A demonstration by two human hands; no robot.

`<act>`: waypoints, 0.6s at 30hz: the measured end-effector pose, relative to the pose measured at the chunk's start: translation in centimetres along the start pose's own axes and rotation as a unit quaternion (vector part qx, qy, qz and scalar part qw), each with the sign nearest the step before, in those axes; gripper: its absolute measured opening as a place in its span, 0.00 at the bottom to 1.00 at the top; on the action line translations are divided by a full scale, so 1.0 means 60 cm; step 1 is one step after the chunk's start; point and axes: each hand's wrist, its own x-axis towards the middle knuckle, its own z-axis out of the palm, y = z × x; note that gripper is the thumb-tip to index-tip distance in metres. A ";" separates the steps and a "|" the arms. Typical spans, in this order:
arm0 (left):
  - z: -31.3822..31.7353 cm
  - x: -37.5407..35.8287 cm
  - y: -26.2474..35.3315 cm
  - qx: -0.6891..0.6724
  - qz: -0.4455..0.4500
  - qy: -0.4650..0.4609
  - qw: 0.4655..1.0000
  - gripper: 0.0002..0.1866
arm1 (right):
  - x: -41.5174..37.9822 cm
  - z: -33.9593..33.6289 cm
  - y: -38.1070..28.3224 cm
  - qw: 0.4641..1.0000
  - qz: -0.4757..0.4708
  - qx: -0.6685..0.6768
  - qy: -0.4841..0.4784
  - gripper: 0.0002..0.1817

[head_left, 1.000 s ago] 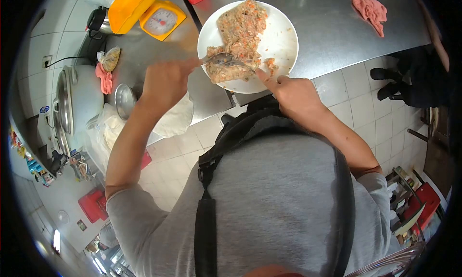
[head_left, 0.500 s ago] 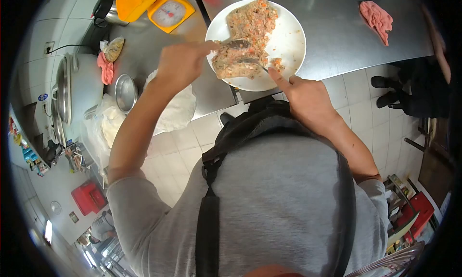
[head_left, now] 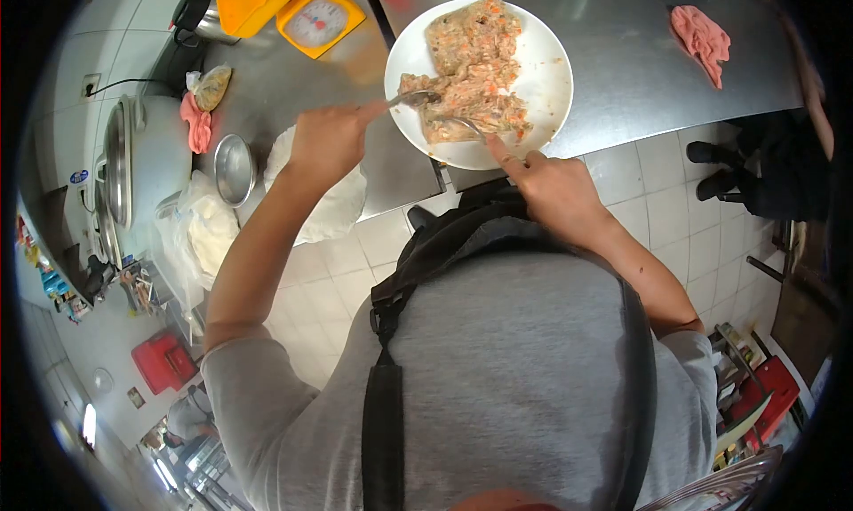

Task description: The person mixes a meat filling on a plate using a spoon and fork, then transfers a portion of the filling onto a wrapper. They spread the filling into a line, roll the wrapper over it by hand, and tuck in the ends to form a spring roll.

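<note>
A white plate (head_left: 553, 111) near the counter's front edge bears a mound of minced filling (head_left: 471, 44) flecked with orange bits. From the plate's left side, my left hand (head_left: 330, 142) is closed around the handle of a spoon (head_left: 418, 97), whose bowl touches the filling. At the front rim my right hand (head_left: 555, 191) grips a fork (head_left: 464, 123), index finger stretched along its handle. The fork's tines are partly sunk in the nearest part of the filling.
A yellow scale (head_left: 320, 20) stands at the back left. Left of my forearm are a metal bowl (head_left: 235, 170), white dough (head_left: 333, 204) and a bagged item (head_left: 211, 88). A pink cloth (head_left: 702, 44) lies right; a person's dark shoes (head_left: 713, 169) show beyond the counter.
The spoon has shifted left and toward me, away from the plate's middle. Filling near the fork has been spread rightward and looks flatter. My right hand has moved slightly left and down.
</note>
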 end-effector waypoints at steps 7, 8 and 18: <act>-0.048 0.011 0.007 -0.091 -0.057 0.044 0.993 0.15 | -0.004 0.014 0.004 0.999 0.008 0.017 0.039 0.37; -0.044 0.009 0.006 -0.127 -0.034 0.069 0.989 0.17 | -0.005 0.014 0.003 0.999 0.008 0.018 0.037 0.37; 0.025 0.065 0.041 -0.065 0.009 0.054 0.996 0.20 | -0.008 0.008 0.003 1.000 0.014 0.011 0.021 0.38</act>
